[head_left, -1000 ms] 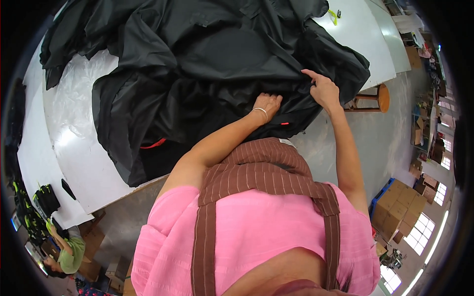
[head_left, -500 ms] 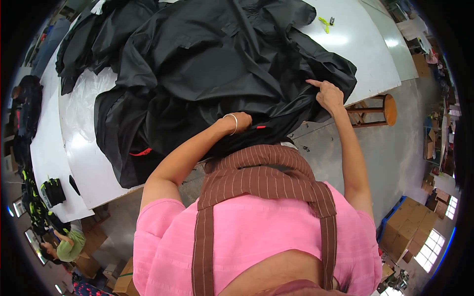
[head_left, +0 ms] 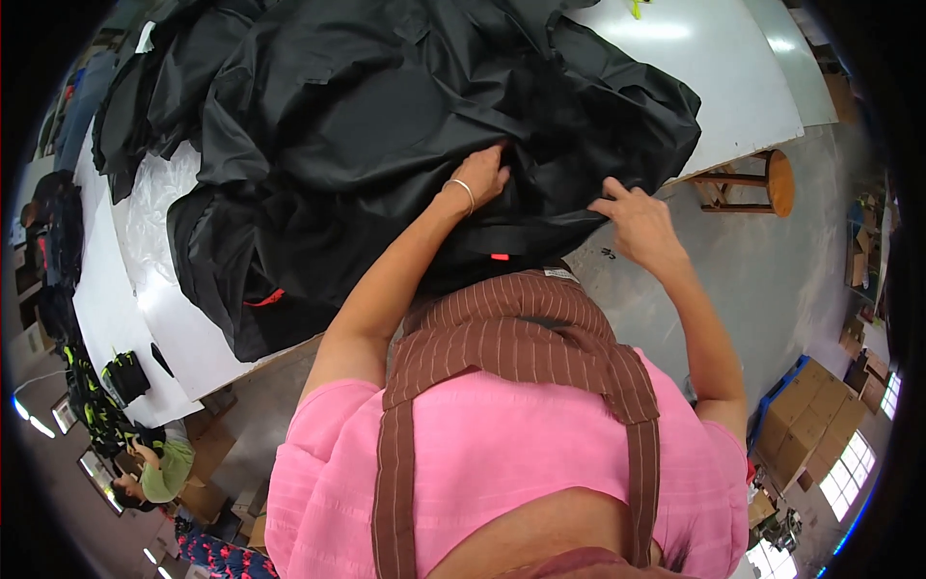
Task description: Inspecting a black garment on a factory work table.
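Note:
A large black garment (head_left: 376,125) of smooth, slightly shiny fabric lies crumpled over the white table, its near edge hanging toward my apron. My left hand (head_left: 480,179), with a bracelet at the wrist, has its fingers curled in on a fold near the garment's middle; the fingertips are partly hidden. At the right part of the near edge, my right hand (head_left: 641,224) pinches the fabric between thumb and fingers. A small red tab (head_left: 500,257) shows on the near edge, and a red strip (head_left: 265,298) lies on the left part.
The white table (head_left: 719,92) carries clear plastic film (head_left: 164,207) at left and a yellow-green item (head_left: 637,8) at the far edge. A wooden stool (head_left: 779,183) stands at right. Cardboard boxes (head_left: 810,415) are stacked lower right. Another person (head_left: 172,470) works at lower left.
My left hand has moved up and right from the near edge onto the fabric's middle. My right hand has come down from the cloth to its edge, its pointing finger drawn back.

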A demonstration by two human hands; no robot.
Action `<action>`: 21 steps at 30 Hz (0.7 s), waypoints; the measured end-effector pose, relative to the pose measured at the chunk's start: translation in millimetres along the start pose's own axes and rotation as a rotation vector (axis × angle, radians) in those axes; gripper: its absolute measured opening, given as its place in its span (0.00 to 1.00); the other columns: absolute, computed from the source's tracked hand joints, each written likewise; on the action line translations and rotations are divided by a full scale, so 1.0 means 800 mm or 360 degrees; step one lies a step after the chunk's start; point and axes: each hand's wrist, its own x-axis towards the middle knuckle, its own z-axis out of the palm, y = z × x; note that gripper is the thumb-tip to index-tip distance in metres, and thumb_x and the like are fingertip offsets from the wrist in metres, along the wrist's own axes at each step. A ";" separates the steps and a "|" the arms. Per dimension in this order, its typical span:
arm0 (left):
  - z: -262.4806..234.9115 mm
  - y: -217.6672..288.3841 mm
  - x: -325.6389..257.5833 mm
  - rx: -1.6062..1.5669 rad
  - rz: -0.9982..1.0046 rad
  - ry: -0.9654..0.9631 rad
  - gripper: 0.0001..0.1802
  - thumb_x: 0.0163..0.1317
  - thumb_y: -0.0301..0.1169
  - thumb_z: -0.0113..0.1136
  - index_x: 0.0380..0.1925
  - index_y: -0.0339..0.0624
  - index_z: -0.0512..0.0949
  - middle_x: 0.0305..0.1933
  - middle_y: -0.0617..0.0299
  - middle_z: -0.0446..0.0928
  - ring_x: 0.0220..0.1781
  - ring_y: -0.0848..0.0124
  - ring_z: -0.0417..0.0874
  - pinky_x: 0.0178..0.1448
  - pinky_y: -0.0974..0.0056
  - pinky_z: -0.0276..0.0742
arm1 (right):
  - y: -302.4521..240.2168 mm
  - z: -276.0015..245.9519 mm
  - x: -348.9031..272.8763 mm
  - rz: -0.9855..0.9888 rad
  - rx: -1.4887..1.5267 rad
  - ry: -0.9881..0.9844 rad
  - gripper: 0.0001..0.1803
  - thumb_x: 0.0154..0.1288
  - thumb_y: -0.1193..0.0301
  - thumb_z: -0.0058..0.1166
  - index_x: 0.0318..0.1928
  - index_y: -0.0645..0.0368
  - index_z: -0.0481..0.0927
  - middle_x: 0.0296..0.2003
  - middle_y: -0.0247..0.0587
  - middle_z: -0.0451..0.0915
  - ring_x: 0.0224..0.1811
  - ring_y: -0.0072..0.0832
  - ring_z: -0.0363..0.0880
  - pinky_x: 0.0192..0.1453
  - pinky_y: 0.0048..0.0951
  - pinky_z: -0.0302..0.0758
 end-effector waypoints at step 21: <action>-0.022 0.036 -0.073 0.0496 0.0036 -0.0265 0.13 0.54 0.23 0.49 0.40 0.40 0.77 0.33 0.45 0.80 0.39 0.49 0.82 0.42 0.48 0.78 | -0.062 0.018 0.189 0.0067 0.2071 0.0003 0.29 0.47 0.79 0.49 0.55 0.57 0.77 0.27 0.32 0.75 0.32 0.17 0.72 0.42 0.19 0.69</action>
